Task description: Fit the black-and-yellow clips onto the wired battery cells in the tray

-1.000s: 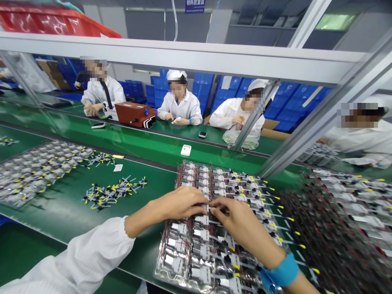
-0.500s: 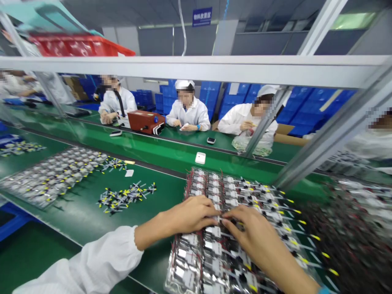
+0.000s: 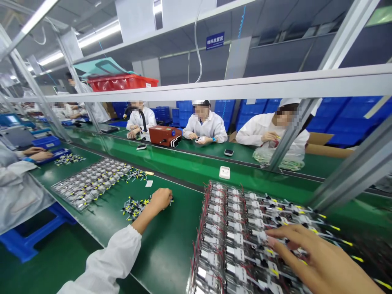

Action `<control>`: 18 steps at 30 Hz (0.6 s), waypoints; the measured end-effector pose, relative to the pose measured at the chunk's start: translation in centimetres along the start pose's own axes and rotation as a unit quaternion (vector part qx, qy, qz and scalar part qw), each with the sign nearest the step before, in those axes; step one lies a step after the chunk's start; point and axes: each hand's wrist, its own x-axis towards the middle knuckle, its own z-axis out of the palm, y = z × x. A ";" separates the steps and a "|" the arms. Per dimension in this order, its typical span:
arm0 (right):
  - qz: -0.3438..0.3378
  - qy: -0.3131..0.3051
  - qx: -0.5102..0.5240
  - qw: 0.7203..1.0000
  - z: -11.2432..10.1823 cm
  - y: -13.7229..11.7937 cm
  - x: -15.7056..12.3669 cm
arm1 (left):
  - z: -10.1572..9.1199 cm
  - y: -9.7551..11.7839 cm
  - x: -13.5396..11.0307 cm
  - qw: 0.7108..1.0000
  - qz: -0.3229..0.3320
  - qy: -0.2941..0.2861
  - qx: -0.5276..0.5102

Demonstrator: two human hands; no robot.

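Your left hand [image 3: 159, 200] at the black-and-yellow connectors [image 3: 134, 208], your right hand [image 3: 318, 261] on the wired modules [image 3: 235, 241]

The connectors lie in a loose pile on the green tabletop [image 3: 174, 249]. Your left grip is curled at the pile's end, and you cannot tell whether it holds one. Your right grip is spread wide, its fingers [image 3: 284, 234] laid across the modules with nothing pinched. The modules sit packed in a clear plastic tray [image 3: 196, 267], right of the pile. The connectors look small, light and stiff, so take one by its body. The modules look shiny and fragile, with thin red wires [image 3: 199, 245] straying along the tray's edge; keep your fingers off those and lift by the tray's rim.
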 end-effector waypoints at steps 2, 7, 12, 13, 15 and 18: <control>0.006 0.004 0.007 1.000 -0.2 -0.2 0.2 | 0.6 -0.4 0.2 1.000 -0.006 0.002 -0.005; -0.001 0.025 0.027 0.999 -1.3 -1.2 0.6 | -0.9 0.6 -0.1 0.997 0.045 0.037 -0.052; -0.060 0.054 0.018 0.997 -2.0 -2.3 1.2 | -3.7 3.0 0.1 0.972 0.170 0.056 -0.151; -0.072 0.058 0.014 0.996 -2.1 -2.4 1.2 | -3.9 3.3 0.3 0.970 0.178 0.057 -0.153; -0.092 0.051 0.004 0.994 -2.1 -2.5 1.2 | -3.8 3.4 0.7 0.976 0.165 0.051 -0.130; -0.109 0.047 -0.002 0.993 -2.4 -2.3 0.8 | -2.8 2.1 1.4 0.987 0.122 0.046 -0.092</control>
